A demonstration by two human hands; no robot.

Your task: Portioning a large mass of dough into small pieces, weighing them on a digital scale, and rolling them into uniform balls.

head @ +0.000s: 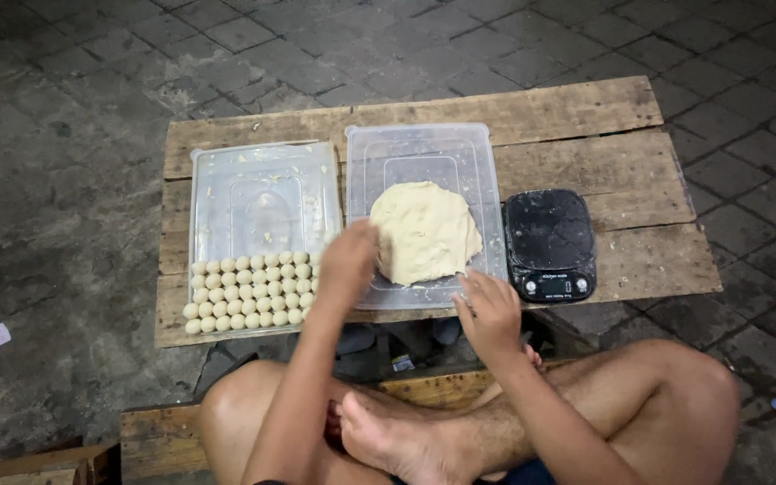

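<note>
The left hand point(347, 260) reaches forward over the near edge of the desk point(585, 117), its back turned to the camera and its fingers curled down against the left side of the dough mound point(425, 231) — whether they pinch a piece of it cannot be told from this angle. The right hand point(491, 310) hangs just off the front edge of the desk, loosely open with the fingers a little spread and bent, holding nothing; it sits near the front right corner of the clear tray point(424, 148) that carries the dough.

The dough is a pale, rounded lump lying in the middle of that tray, nearer its front half. Just beside it on the left lies a second clear tray point(262, 180), its back part bare but smeared with crumbs, its front part filled with small dough balls point(249, 292) set in neat rows — the rows reach right up to the left hand's wrist. To the right of the dough tray, touching or nearly touching it, stands a black kitchen scale point(549, 238) with a dusty top plate and a small display at its front.

The desk is made of rough wooden planks and rests low over a grey paved floor point(65, 180). The person sits cross-legged before it, bare knees and a bare foot point(388, 436) in view below.
</note>
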